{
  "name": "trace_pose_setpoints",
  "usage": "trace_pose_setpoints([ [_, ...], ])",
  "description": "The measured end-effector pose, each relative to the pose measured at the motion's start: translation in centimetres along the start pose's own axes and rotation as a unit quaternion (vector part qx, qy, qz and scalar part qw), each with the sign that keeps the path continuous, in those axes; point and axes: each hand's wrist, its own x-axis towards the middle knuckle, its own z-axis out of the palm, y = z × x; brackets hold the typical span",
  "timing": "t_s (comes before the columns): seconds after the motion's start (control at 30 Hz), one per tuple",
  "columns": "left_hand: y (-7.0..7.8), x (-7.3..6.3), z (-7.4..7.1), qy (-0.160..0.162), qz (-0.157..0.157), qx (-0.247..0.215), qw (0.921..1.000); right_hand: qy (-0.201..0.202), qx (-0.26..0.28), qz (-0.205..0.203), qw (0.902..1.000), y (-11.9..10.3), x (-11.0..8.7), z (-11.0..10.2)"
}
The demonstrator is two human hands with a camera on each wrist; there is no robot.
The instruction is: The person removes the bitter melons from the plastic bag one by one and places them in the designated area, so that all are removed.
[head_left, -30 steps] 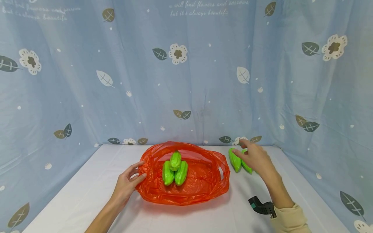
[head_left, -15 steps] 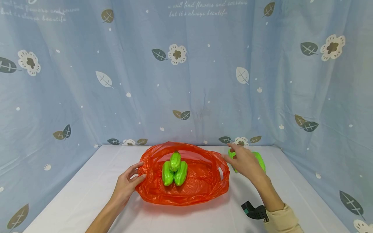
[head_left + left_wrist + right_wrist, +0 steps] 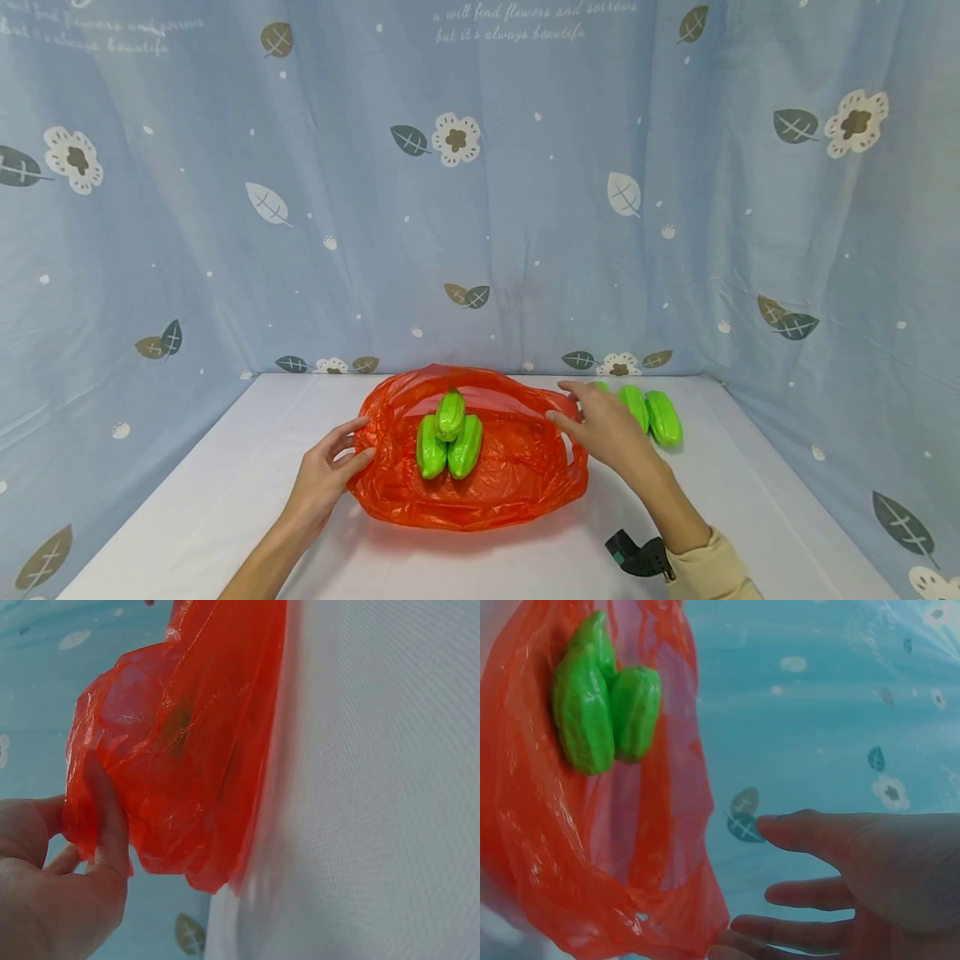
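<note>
A red plastic bag lies spread with its mouth up, a handle loop at its right. Inside it, three glossy green ridged vegetables are stacked, one over two; the right wrist view shows these green vegetables too. My left hand pinches the bag's left rim, thumb on one side of the film and fingers on the other. Over the bag's right rim is my right hand, fingers extended and apart. In the right wrist view that right hand has its lower fingertips at the bag's edge; contact is unclear.
Several more green vegetables lie on the white tabletop behind and right of my right hand, one mostly hidden by it. A black wrist camera sits on the right forearm. A blue patterned curtain encloses the table's back and sides.
My right hand has moved left from above the loose green vegetables to the bag's right rim, uncovering the rightmost of them. The left hand and bag stay nearly still.
</note>
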Motion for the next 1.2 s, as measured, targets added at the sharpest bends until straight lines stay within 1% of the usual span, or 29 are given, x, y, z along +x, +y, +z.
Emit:
trace_pose_setpoints([
  [0.2,0.0,0.0,0.0,0.001,0.001,0.001,1.0000,0.015,-0.018,-0.018,0.9996,-1.3,-0.4,0.6],
  [0.37,0.0,0.1,0.0,-0.001,0.000,-0.001,1.0000,0.013,-0.023,-0.029,0.9992,-2.4,-0.7,1.2],
  [0.53,0.0,0.1,0.0,0.000,-0.001,0.002,1.0000,0.020,-0.027,-0.049,0.9982,-3.2,-0.9,1.7],
  [0.77,0.0,0.1,0.1,0.003,-0.002,0.004,1.0000,0.026,-0.031,-0.057,0.9975,-4.3,-0.9,2.1],
  [0.9,0.0,0.1,0.1,0.004,-0.002,0.005,1.0000,0.014,-0.020,-0.051,0.9984,-4.8,-0.7,2.5],
  [1.2,0.0,0.1,0.0,0.002,-0.001,0.002,1.0000,-0.048,0.002,-0.016,0.9987,-5.4,0.9,4.7],
])
